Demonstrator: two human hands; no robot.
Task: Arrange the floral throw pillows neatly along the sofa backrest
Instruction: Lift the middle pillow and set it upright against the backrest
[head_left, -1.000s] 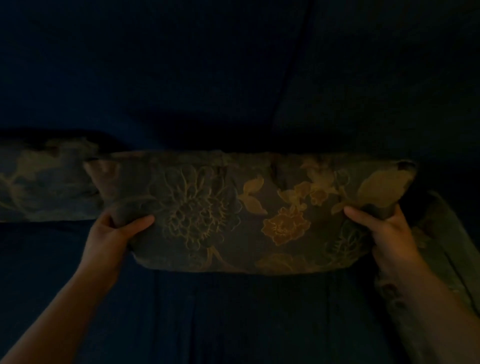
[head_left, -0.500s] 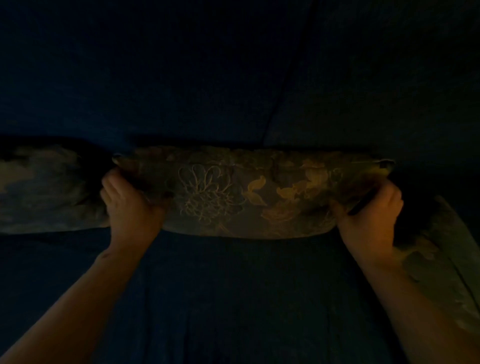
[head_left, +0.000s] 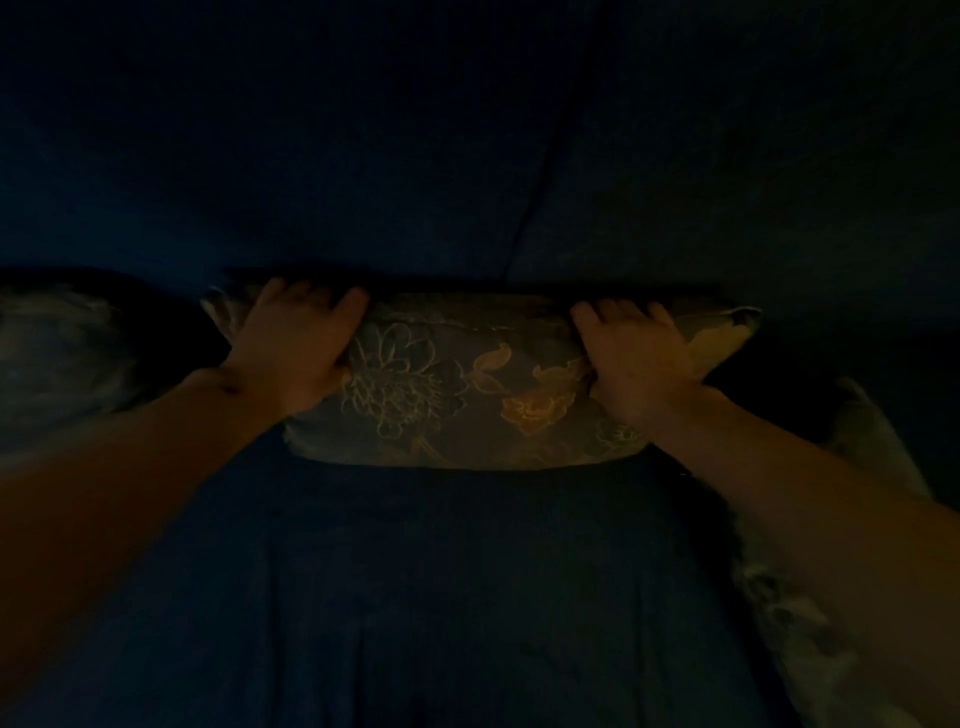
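Dim light. Left hand (head_left: 296, 349) lies flat, fingers spread, palm down on the left end of the long grey floral-print throw pillow (head_left: 467, 384). Right hand (head_left: 636, 356) does the same on the right end, fingers loosely splayed, nothing clasped. Both press on the pillow's upper face; fingertips reach its far edge. The pillow lies between and beneath the hands, its far edge against the dark blue fabric sofa backrest (head_left: 363, 156), its near edge on the dark blue seat cushion (head_left: 441, 597). Left of the left hand: a second floral pillow (head_left: 57, 358). Under the right forearm: a third floral pillow (head_left: 810, 613), detail unclear.
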